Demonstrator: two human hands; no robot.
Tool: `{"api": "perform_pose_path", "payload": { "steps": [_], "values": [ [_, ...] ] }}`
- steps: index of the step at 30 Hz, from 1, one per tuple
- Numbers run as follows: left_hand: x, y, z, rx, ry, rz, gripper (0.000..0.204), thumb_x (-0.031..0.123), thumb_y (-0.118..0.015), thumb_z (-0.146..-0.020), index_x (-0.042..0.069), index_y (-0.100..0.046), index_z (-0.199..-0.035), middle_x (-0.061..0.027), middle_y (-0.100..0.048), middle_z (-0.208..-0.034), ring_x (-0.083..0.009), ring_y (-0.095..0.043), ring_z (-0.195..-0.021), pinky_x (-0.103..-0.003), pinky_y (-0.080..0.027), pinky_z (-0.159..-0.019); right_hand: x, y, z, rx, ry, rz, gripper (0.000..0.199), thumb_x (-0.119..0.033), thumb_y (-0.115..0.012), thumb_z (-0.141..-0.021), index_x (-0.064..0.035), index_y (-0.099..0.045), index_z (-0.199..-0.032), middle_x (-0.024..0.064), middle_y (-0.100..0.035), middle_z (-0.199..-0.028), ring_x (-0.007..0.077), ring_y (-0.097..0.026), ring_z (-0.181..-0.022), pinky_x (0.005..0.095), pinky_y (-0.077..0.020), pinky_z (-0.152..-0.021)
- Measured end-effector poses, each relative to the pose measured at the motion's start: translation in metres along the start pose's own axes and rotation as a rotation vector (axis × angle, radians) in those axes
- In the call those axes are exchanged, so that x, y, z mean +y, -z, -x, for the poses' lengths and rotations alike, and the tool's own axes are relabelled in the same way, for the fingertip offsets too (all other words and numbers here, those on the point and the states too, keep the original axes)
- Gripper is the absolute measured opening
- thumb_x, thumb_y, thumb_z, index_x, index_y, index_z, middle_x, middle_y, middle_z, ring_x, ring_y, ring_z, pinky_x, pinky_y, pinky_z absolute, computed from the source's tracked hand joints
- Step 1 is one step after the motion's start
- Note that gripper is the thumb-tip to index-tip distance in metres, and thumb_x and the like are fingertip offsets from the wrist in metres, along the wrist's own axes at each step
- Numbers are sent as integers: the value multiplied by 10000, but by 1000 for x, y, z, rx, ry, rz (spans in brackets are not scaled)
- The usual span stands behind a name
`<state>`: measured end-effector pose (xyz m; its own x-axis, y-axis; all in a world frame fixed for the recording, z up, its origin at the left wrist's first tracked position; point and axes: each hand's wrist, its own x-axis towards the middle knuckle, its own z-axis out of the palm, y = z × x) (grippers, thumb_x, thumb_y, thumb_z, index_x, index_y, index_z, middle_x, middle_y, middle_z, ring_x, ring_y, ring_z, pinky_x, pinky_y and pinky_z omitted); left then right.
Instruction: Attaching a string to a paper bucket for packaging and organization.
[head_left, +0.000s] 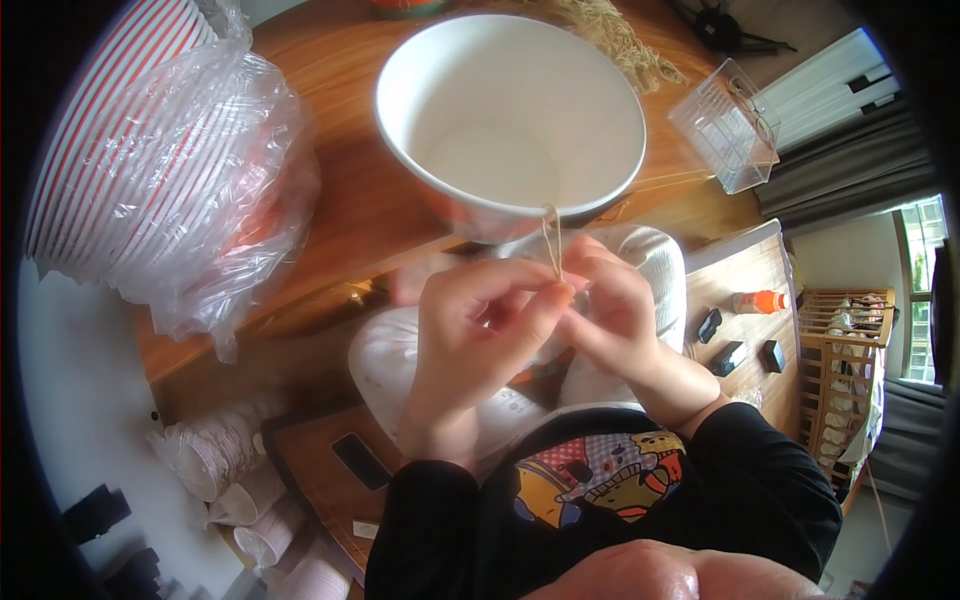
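Both hands meet just below the big white paper bowl (pixel 510 115) in the head view. My left hand (pixel 470 350) and right hand (pixel 620 325) pinch together on a thin tan string (pixel 551 245), fingertips touching, and the string runs up to the bowl's near rim. That bowl stands on the wooden tabletop (pixel 350 190). To the left I see a sleeve of striped bowls in clear plastic (pixel 150 160); to the far right sits a clear plastic box (pixel 728 125).
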<state>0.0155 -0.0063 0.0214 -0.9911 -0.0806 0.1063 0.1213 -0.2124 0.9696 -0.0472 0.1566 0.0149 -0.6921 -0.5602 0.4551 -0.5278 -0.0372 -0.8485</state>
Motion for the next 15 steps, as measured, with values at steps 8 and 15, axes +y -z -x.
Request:
{"api": "perform_pose_path", "payload": {
  "steps": [8,15],
  "values": [
    [0,-5,-11,-27,54,153,197,153,-669,-861,-37,-700,-902,-88,-702,-835,-99,-625,-769,-244,-481,-711,-8,6,-4,16,179,92,133,-33,-795,-721,-45,-676,-778,48,-626,-706,199,-531,-677,315,-406,-648],
    [-17,-18,-15,74,-16,417,174,136,-651,-873,-25,-693,-926,-130,-700,-893,-155,-643,-770,-288,-501,-736,-10,5,-2,10,268,44,141,-12,-790,-698,-50,-679,-776,48,-617,-685,199,-526,-621,306,-392,-581]
  ]
}}
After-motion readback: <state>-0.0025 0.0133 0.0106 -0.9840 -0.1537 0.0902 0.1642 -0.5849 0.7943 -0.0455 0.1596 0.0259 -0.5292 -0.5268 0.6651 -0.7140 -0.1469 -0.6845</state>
